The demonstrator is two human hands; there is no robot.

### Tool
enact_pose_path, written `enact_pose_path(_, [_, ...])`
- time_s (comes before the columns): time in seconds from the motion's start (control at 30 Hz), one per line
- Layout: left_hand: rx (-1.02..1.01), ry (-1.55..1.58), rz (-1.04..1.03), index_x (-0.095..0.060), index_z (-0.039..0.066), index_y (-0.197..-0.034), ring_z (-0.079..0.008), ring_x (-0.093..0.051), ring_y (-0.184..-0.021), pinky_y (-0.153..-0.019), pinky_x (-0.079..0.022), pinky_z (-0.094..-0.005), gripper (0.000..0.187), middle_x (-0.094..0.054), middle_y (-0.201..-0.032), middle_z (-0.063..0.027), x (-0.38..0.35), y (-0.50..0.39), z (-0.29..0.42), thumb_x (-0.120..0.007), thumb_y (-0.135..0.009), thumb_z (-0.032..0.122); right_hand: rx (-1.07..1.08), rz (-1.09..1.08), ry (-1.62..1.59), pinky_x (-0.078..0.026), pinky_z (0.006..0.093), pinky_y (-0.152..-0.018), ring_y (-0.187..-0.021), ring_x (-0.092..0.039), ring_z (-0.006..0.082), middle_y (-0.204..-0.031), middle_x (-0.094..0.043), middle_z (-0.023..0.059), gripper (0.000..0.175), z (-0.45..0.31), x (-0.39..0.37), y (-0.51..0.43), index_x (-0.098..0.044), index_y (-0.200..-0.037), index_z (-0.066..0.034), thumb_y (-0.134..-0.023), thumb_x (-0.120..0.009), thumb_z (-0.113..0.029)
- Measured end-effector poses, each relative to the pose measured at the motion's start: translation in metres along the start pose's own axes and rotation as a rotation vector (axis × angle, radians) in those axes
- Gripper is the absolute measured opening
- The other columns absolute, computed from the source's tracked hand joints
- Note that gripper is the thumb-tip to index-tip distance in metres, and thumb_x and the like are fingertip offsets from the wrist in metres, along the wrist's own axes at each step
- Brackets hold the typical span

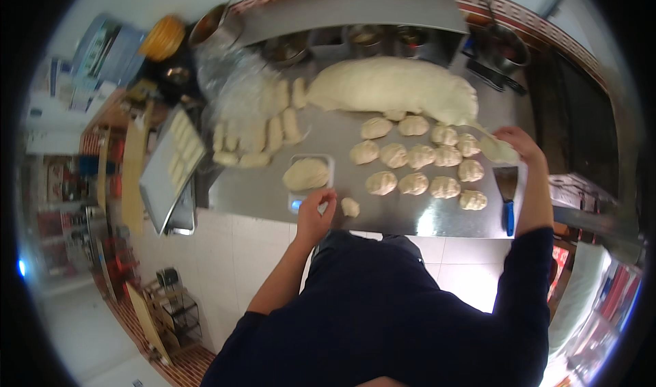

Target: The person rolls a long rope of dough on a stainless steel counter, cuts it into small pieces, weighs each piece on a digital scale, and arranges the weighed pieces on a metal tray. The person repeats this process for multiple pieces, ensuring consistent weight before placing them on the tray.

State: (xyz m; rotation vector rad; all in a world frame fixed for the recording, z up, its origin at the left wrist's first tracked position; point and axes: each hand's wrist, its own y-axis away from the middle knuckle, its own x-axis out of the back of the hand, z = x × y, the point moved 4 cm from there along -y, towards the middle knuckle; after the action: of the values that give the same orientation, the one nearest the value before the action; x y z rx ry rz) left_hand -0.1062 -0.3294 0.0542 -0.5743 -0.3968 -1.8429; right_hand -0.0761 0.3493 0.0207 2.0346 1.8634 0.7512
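A large mass of dough [389, 87] lies across the back of the steel table. My right hand [517, 143] grips a lump of dough [496, 150], which a stretched strand joins to the mass. A piece of dough [306, 175] rests on a small digital scale [331, 162]. My left hand [316, 210] is at the near edge of the scale, fingertips close together; whether they pinch anything is not clear. Just right of it lies a small scrap of dough [350, 207]. Several portioned dough pieces [421, 156] sit in rough rows between my hands. A blue-handled scraper [508, 202] lies below my right hand.
Rolled dough pieces [275, 133] lie at the left, partly under clear plastic film [230, 79]. A metal tray [161, 182] holding dough strips stands beyond the table's left end. Metal containers [365, 36] stand under the back shelf [353, 8]. A pot [505, 49] is at the back right.
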Motion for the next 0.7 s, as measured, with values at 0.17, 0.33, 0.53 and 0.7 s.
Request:
enact_pose_path(0.17, [-0.051,-0.090,0.253,-0.072,0.001,-0.128,-0.0373,-0.072,-0.116,-0.102,-0.057,-0.0445,0.027,-0.075,-0.124,-0.0210,0.080,-0.026,-0.051,-0.072,-0.103,0.010,0.437,-0.122,-0.831,-0.060,0.0422,-0.106,-0.121,-0.072,0.0309,-0.131,-0.074,0.0182,0.042,0.006,-0.069,0.165,-0.067,-0.130,0.0006,-0.111,-0.066,-0.037])
enact_pose_path(0.33, [-0.314,-0.160,0.228,-0.070,0.003,-0.134,-0.0419,-0.062,-0.127,-0.108,-0.050,-0.0507,0.038,-0.069,-0.133,-0.0210,0.091,-0.075,-0.065,-0.076,-0.101,0.021,0.582,0.317,-1.116,-0.057,0.0501,-0.115,-0.133,-0.068,0.0354,-0.154,-0.061,0.0209,0.092,0.023,-0.251,0.250,-0.048,-0.161,-0.0046,-0.104,-0.061,-0.075])
enact_pose_path(0.53, [-0.737,-0.337,-0.021,-0.072,0.009,-0.138,-0.0394,-0.066,-0.125,-0.104,-0.055,-0.0465,0.049,-0.072,-0.131,-0.0169,0.045,-0.091,-0.076,-0.081,-0.097,0.035,0.157,-0.035,-1.448,-0.070,0.0434,-0.092,-0.121,-0.077,0.0277,-0.143,-0.073,0.0137,0.058,0.010,-0.464,0.202,-0.061,-0.155,-0.0124,-0.112,-0.061,-0.052])
enact_pose_path(0.7, [-0.118,0.260,0.028,-0.077,0.003,-0.124,-0.0298,-0.074,-0.093,-0.088,-0.058,-0.0416,0.038,-0.078,-0.101,-0.0137,0.049,-0.156,-0.119,-0.069,-0.109,0.037,-0.188,0.335,-0.985,-0.064,0.0405,-0.096,-0.112,-0.076,0.0284,-0.131,-0.075,0.0172,0.048,-0.027,-0.545,0.133,-0.063,-0.147,0.0061,-0.106,-0.072,-0.018])
